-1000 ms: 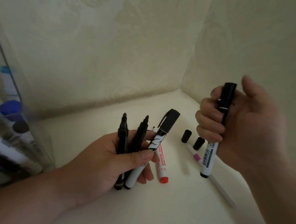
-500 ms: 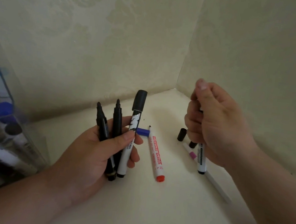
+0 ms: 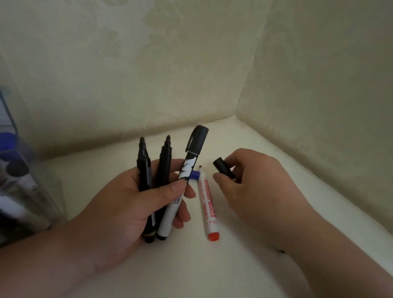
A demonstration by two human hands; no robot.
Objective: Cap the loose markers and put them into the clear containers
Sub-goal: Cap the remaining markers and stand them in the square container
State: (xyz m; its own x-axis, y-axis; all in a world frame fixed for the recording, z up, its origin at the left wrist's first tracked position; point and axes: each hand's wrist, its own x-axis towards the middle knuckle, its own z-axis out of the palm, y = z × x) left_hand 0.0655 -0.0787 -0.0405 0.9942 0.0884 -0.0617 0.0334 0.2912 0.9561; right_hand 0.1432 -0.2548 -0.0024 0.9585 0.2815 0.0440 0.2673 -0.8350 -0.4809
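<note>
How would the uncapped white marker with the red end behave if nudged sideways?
The white marker with the red end looks round-barrelled, so it would probably roll. It seems stiff, light plastic. Its bare tip may smear the cream surface.

Dim, soft light; blurred left edge.

**Two Walls and a Pale Tabletop**

The back wall [image 3: 127, 56] is pale cream. It has a soft, bumpy pattern of flowers and swirls. The side wall [image 3: 343, 79] on the right looks the same, but its pattern is harder to see. The two walls meet in a straight line that runs down to a corner [image 3: 236, 116]. The tabletop [image 3: 224, 285] is smooth and cream too. It fits right up against both walls. It looks a bit darker along the bottom of the walls.
</note>
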